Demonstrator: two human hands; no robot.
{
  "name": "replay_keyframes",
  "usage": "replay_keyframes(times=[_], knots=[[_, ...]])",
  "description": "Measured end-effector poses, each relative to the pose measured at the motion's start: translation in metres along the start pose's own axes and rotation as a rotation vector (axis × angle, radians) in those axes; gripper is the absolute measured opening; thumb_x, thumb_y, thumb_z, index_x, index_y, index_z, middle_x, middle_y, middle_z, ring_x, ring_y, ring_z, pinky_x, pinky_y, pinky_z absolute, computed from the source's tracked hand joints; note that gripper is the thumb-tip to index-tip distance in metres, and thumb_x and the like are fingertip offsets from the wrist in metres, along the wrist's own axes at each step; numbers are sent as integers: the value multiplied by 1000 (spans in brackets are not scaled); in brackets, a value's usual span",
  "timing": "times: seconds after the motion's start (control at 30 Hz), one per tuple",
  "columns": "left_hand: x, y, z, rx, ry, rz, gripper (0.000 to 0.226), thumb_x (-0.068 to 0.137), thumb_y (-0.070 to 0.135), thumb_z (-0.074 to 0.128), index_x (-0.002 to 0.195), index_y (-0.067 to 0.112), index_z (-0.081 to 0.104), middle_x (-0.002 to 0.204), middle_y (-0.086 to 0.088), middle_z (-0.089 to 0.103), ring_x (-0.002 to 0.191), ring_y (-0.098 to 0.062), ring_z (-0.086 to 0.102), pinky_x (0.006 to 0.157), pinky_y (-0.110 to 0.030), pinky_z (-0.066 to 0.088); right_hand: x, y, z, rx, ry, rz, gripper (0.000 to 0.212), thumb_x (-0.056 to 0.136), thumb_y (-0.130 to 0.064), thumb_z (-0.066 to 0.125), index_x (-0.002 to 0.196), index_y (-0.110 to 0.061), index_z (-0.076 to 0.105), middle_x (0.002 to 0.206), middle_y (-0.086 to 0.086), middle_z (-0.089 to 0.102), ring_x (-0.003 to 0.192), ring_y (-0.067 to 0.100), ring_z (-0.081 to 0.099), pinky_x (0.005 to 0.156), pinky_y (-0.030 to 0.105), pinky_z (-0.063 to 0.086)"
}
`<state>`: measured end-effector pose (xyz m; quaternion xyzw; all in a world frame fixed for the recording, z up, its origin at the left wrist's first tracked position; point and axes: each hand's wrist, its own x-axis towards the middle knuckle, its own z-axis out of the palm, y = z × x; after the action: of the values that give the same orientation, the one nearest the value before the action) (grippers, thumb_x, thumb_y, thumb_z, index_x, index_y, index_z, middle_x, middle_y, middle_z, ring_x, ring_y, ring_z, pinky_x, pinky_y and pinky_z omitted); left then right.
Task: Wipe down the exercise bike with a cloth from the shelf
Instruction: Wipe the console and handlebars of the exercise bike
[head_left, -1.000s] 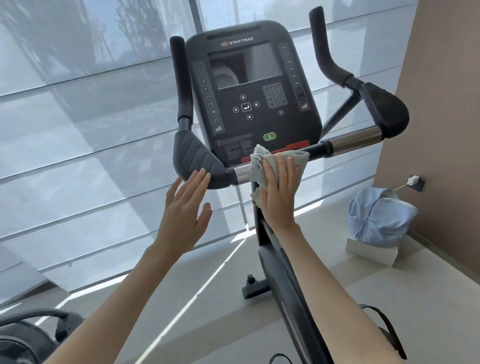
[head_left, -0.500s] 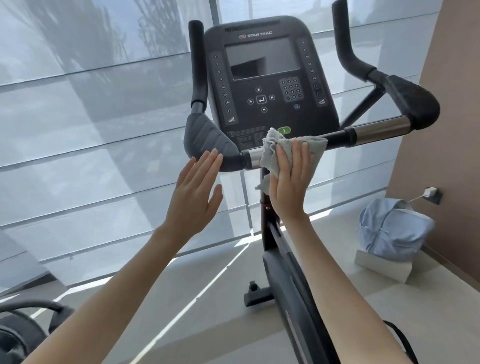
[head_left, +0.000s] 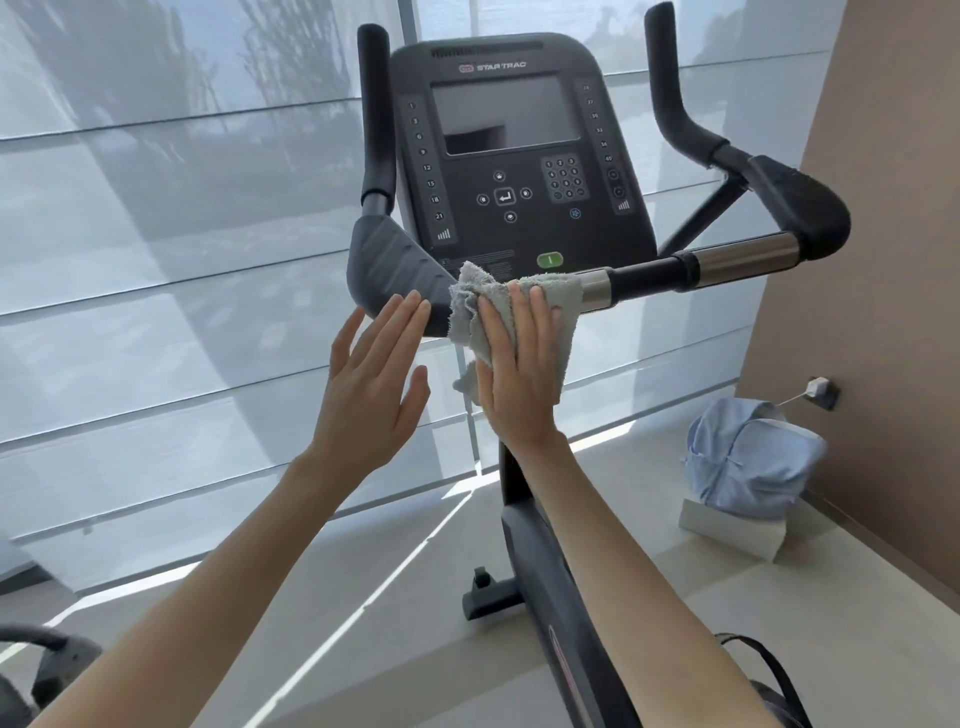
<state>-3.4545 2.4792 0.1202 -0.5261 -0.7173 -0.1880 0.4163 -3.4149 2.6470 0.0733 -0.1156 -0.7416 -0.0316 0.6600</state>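
You are facing the exercise bike (head_left: 545, 571), its console (head_left: 519, 156) standing upright between two raised grips, while a blue bundle (head_left: 748, 457) is lying on a white block (head_left: 727, 530) on the floor by the right-hand wall. Your right hand (head_left: 511, 384) is pressing the grey cloth (head_left: 567, 338) with straight fingers against the handlebar (head_left: 649, 270) just below the console, beside the left elbow pad (head_left: 395, 270). Your left hand (head_left: 369, 395) is hovering open, fingertips at the pad's lower edge; whether they are touching cannot be told.
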Motion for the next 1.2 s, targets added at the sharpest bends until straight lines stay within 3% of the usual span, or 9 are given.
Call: replay_keyframes(times=[0.17,0.4,0.53,0.67,0.83,0.9,1.03,1.1,1.2], knots=[[4,-3,-10,-15,-65,-14,45,95,19,39,134,-1,49,141,-15,48,133,-30,43,113,-53,25,26,41,-39,-45,-105,91,37,99,-22,36,126,-5,54,131,18,55,129,34,40,114,50,22],[21,-8,-22,-37,-117,-11,40,95,20,41,128,2,57,132,-10,57,127,-25,49,114,-51,22,59,-6,-58,12,-426,76,39,98,-34,41,119,-10,62,123,10,61,120,30,51,112,44,27],[30,-9,-22,-37,-126,-7,40,95,21,41,125,2,59,127,-10,61,122,-24,54,115,-51,21,78,7,-60,-24,-502,-46,44,98,-45,34,109,-17,67,103,3,68,100,24,59,96,39,38],[33,-9,-23,-65,-111,-16,38,95,19,41,121,3,62,124,-8,63,119,-22,56,114,-51,21,109,42,-65,-114,-674,53,53,96,-47,22,78,-18,63,75,0,66,73,23,59,75,36,42],[30,-7,-21,-84,-107,-39,38,95,19,42,123,3,62,127,-8,62,122,-21,54,115,-51,20,131,36,-42,-158,-976,170,48,96,-43,23,79,-21,62,81,2,68,71,26,54,70,34,35],[29,-6,-20,-91,-100,-54,38,96,19,41,123,3,62,127,-8,62,122,-22,54,114,-51,21,127,14,-36,-128,-948,113,45,97,-41,27,75,-20,61,77,1,67,72,24,58,70,34,37],[29,-3,-18,-93,-89,-81,37,95,19,41,122,3,63,125,-8,63,121,-23,56,114,-51,21,105,-6,-41,-120,-625,39,44,97,-40,39,69,-17,64,65,1,65,60,18,56,62,29,39],[28,-3,-18,-93,-80,-85,38,96,19,41,121,3,63,125,-8,63,121,-23,56,114,-52,23,94,4,-48,-56,-534,-6,44,98,-41,37,85,-15,70,76,2,69,71,20,60,70,33,47],[28,-2,-17,-80,-67,-82,38,96,19,41,122,3,62,126,-8,62,122,-23,55,113,-53,23,85,35,-57,-13,-482,-39,46,99,-41,31,104,-13,69,92,2,70,89,24,61,86,40,45]])
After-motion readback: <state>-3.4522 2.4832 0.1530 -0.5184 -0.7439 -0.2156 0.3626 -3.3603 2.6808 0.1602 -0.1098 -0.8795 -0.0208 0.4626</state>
